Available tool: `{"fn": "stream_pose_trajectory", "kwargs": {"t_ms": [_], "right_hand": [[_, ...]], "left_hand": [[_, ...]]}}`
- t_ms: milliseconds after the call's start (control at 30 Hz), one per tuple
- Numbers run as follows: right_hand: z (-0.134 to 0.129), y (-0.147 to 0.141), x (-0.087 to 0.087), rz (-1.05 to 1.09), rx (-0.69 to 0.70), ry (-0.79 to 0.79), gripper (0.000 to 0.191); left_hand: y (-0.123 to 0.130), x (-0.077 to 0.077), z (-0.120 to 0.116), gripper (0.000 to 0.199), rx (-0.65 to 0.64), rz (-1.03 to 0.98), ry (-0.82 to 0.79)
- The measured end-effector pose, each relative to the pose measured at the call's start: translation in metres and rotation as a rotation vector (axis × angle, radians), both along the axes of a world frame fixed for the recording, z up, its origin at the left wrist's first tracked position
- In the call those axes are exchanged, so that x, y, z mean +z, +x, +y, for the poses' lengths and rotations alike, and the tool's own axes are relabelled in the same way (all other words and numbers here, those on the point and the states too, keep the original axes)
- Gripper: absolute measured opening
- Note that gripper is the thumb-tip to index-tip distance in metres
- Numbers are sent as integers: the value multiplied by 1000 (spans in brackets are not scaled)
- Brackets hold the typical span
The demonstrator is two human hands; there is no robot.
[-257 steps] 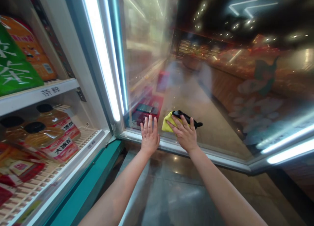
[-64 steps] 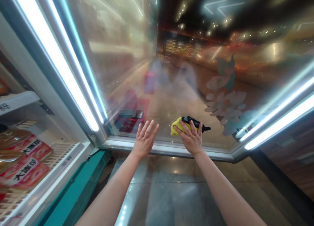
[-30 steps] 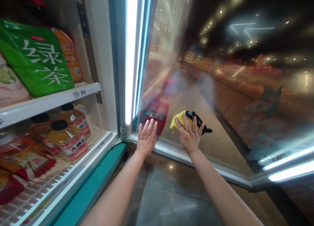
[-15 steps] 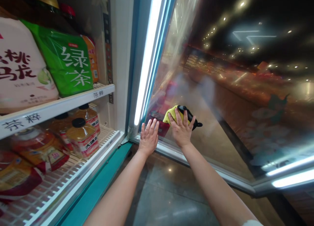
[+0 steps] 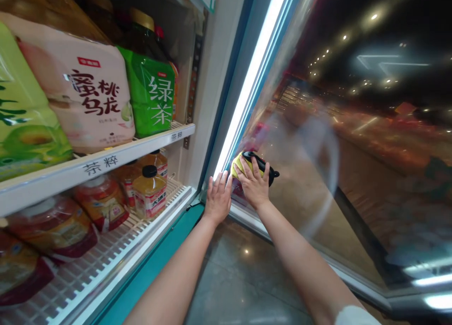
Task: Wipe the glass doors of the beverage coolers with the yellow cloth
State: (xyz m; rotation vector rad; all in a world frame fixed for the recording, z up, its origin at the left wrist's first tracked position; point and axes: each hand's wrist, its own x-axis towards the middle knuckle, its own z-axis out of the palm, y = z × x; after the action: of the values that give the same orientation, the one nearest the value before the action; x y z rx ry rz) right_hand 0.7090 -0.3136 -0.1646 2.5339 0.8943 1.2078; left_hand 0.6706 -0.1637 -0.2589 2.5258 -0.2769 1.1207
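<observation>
My right hand point(image 5: 254, 183) presses a yellow and black cloth point(image 5: 263, 166) against the inner side of the glass door point(image 5: 303, 188), near its lower hinge corner. Its fingers are spread over the cloth. My left hand point(image 5: 218, 198) is just left of it, palm forward with fingers stretched out, at the bottom of the lit door edge point(image 5: 243, 94). Nothing shows in the left hand. The cloth's yellow part almost reaches the left fingertips.
At the left, an upper fridge shelf point(image 5: 141, 150) holds large drink bottles, among them a green one point(image 5: 151, 94). Smaller bottles point(image 5: 150, 193) stand on the wire rack point(image 5: 116, 240) below. A teal sill point(image 5: 176, 235) runs along the fridge front above the grey floor point(image 5: 243, 278).
The view has turned left, showing more of the shelves. My right hand and the cloth have moved left across the glass, closer to my left hand, which stays at the door edge.
</observation>
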Motion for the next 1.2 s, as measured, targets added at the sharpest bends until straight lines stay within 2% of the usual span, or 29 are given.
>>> {"fn": "stream_pose_trajectory", "kwargs": {"t_ms": [100, 167, 267, 333, 400, 467, 600, 667, 700, 767, 867, 1000, 1067, 1133, 1200], "right_hand": [[-7, 2, -8, 33, 148, -156, 42], [-11, 2, -1, 50, 178, -187, 41], [2, 7, 17, 18, 89, -48, 44], [21, 11, 20, -20, 33, 62, 46], [38, 14, 10, -30, 25, 108, 46], [46, 14, -14, -6, 33, 99, 46], [34, 11, -64, 64, 114, -42, 43], [24, 13, -74, 90, 210, -164, 42], [20, 15, -74, 99, 257, -226, 41], [16, 21, -60, 104, 325, -331, 36], [15, 31, -15, 52, 345, -370, 23], [22, 36, 64, -38, 271, -172, 22], [28, 35, 93, -94, 222, -46, 30], [35, 33, 104, -149, 183, 47, 37], [39, 31, 93, -180, 165, 82, 40]], "left_hand": [[-1, -4, 7, 67, 24, 6, 10], [-3, -6, 12, 65, 38, 12, 5], [-4, -8, 18, 66, 47, 23, -18], [-4, -9, 21, 67, 50, 30, -30], [-5, -10, 23, 68, 57, 34, -33], [-6, -12, 27, 68, 68, 35, -29], [-9, -16, 35, 68, 98, 49, -16], [-11, -18, 38, 69, 105, 54, -16], [-11, -18, 39, 70, 105, 53, -19], [-10, -16, 38, 72, 106, 46, -33], [-7, -9, 31, 73, 107, 29, -55], [-2, 7, 18, 71, 91, 13, -54], [1, 14, 14, 71, 79, 8, -57], [3, 19, 13, 73, 85, 7, -72], [3, 19, 14, 73, 97, 7, -79]]}}
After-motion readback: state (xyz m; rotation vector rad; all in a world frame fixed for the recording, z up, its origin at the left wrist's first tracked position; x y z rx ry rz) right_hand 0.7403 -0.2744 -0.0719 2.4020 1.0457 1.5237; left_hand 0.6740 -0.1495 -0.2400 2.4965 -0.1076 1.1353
